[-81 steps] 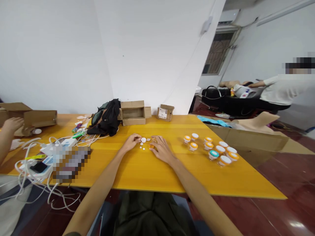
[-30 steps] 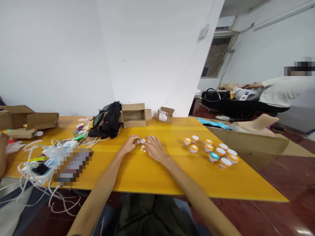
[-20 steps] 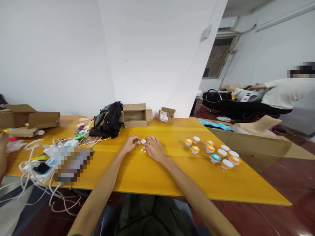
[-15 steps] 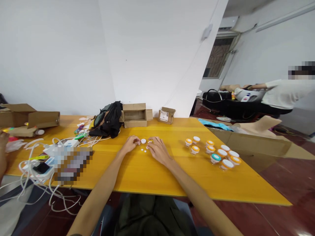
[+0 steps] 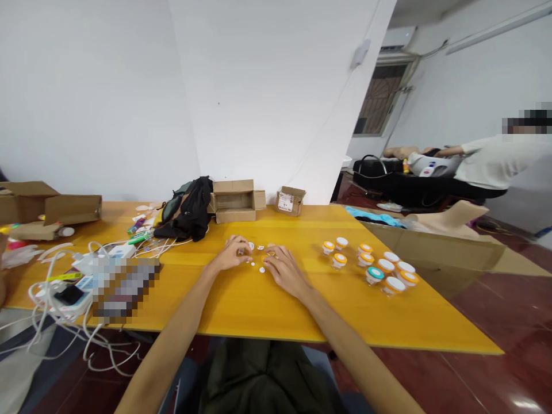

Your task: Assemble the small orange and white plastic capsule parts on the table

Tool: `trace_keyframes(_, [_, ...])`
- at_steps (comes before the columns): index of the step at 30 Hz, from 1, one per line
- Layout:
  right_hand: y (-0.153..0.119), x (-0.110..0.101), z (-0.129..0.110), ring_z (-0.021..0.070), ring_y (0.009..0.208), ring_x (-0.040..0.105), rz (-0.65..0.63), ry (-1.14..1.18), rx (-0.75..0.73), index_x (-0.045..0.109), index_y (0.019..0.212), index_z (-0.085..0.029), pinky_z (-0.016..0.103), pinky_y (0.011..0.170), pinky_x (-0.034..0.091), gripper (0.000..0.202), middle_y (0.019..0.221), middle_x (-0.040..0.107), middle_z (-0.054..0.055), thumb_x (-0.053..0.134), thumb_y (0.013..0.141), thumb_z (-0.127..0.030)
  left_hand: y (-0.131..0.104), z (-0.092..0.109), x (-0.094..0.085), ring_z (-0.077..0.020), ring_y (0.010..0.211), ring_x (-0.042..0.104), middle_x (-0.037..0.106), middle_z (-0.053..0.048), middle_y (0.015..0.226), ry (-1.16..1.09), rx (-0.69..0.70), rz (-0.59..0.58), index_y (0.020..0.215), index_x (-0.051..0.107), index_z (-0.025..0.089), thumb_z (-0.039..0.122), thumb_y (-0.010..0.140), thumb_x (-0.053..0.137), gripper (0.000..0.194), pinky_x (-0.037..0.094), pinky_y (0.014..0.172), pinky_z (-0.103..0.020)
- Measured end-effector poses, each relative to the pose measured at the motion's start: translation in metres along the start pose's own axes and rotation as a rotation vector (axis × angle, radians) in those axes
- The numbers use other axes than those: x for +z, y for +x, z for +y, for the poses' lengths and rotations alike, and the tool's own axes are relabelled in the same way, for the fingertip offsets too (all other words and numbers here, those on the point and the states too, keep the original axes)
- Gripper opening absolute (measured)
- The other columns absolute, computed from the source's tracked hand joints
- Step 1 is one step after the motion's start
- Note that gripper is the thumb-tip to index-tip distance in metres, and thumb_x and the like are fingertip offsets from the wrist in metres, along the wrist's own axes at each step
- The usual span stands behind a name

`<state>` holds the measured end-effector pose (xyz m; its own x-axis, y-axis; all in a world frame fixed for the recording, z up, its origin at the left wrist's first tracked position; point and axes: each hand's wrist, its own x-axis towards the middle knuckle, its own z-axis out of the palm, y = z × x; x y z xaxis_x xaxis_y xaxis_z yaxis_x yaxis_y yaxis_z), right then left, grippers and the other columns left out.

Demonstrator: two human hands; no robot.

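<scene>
On the wooden table (image 5: 241, 310), small white round pieces lie between the hands, one of them a white disc (image 5: 262, 269) nearest the front. My left hand (image 5: 233, 253) has its fingers curled round a small clear object beside these pieces. Resting at their right is my right hand (image 5: 282, 265), its fingers bent round a small orange-rimmed piece, partly hidden. Further right stand several small clear jars with orange or white lids, and one jar with a teal lid (image 5: 375, 273).
An open cardboard box (image 5: 235, 215), a smaller box (image 5: 290, 202) and a black bag (image 5: 194, 210) stand by the wall. White cables and a power strip (image 5: 77, 302) lie at the left. A person in a white top (image 5: 487, 164) sits at the far right.
Both hands have shifted slightly around the white pieces, with a clear object now at my left fingers and an orange-rimmed one at my right. The white disc near the front is now uncovered.
</scene>
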<state>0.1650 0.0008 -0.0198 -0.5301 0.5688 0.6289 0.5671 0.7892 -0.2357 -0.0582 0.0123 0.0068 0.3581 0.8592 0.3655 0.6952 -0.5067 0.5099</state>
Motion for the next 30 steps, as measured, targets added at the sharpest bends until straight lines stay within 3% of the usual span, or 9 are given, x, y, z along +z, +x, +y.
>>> trace_keyframes(7, [-0.0022, 0.0002, 0.0096, 0.0255, 0.105, 0.054, 0.05, -0.032, 0.062, 0.069, 0.092, -0.022, 0.043, 0.087, 0.045, 0.023, 0.112, 0.062, 0.011, 0.047, 0.091, -0.015, -0.0015, 0.0049, 0.0038, -0.0244, 0.108, 0.048, 0.063, -0.004, 0.104, 0.005, 0.039, -0.11, 0.076, 0.076, 0.029, 0.031, 0.075, 0.074, 0.003, 0.033, 0.101, -0.044])
trace_keyframes(20, [0.001, -0.0025, 0.0037, 0.0275, 0.11, 0.05, -0.051, -0.141, 0.017, 0.07, 0.088, -0.024, 0.044, 0.086, 0.044, 0.019, 0.123, 0.058, 0.011, 0.054, 0.089, -0.015, -0.0011, 0.0037, 0.0089, -0.024, 0.106, 0.049, 0.064, -0.005, 0.101, 0.011, 0.059, -0.065, 0.079, 0.074, 0.027, 0.026, 0.08, 0.068, 0.006, 0.035, 0.101, -0.044])
trace_keyframes(30, [0.0004, 0.0001, 0.0048, 0.0251, 0.105, 0.055, 0.014, -0.12, 0.006, 0.064, 0.092, -0.023, 0.042, 0.084, 0.047, 0.02, 0.117, 0.061, 0.01, 0.049, 0.09, -0.011, -0.001, 0.0065, 0.0095, -0.0238, 0.108, 0.049, 0.065, -0.004, 0.103, 0.014, 0.068, -0.04, 0.086, 0.071, 0.027, 0.024, 0.081, 0.066, 0.008, 0.036, 0.099, -0.042])
